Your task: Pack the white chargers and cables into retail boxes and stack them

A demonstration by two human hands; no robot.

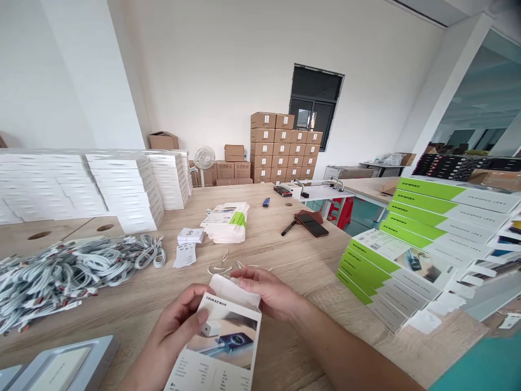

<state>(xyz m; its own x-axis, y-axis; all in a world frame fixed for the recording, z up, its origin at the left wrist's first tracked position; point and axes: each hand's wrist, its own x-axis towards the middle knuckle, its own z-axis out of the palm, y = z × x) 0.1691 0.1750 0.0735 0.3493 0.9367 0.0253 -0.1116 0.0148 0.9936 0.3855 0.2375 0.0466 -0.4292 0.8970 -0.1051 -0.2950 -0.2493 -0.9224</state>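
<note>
A white printed charger box [228,336] with a picture of a phone and charger is held up in front of me, its top flap [234,290] raised. My left hand [179,320] grips the box's left upper edge, thumb on the printed face. At the upper right corner, my right hand [266,290] has its fingers on the flap and the box's side. Past the hands lie several thin white cord loops [220,269], a stack of small printed cards [189,236] and a pile of flat unfolded boxes [228,220].
Bundled white cables [101,266] heap on the left, before stacked white boxes [126,190]. Green-and-white boxes [386,271] pile up at right. A phone [311,224], a marker [288,228] and a blue cutter [266,202] lie farther back. A grey tray [97,361] sits front left.
</note>
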